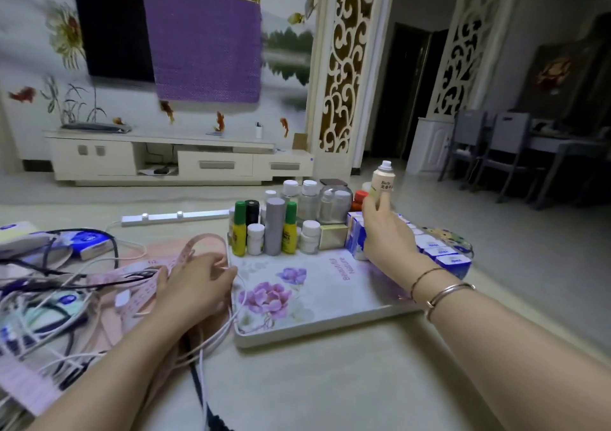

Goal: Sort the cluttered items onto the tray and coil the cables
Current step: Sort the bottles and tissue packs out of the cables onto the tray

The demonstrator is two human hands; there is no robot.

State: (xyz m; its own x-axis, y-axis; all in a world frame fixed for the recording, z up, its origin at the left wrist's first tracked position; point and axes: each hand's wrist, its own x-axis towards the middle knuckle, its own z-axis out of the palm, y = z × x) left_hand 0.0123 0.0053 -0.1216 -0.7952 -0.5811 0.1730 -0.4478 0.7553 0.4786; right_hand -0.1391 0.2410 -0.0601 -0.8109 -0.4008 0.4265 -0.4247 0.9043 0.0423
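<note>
Holding a spray bottle (382, 179) in right-hand fingers (383, 203) at the tray's (330, 326) 1 o'clock. Left hand (195, 285) rests half-curled on cables (66, 298). Crowded bottles (274, 225) could topple, honestly.

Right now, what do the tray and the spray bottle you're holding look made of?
Tray: looks like plastic or melamine, smooth with a slight sheen, printed flowers and a thick moulded rim; could be coated metal. Spray bottle in the right hand: pale, opaque, probably plastic with a white nozzle; an aluminium can is possible.
</note>
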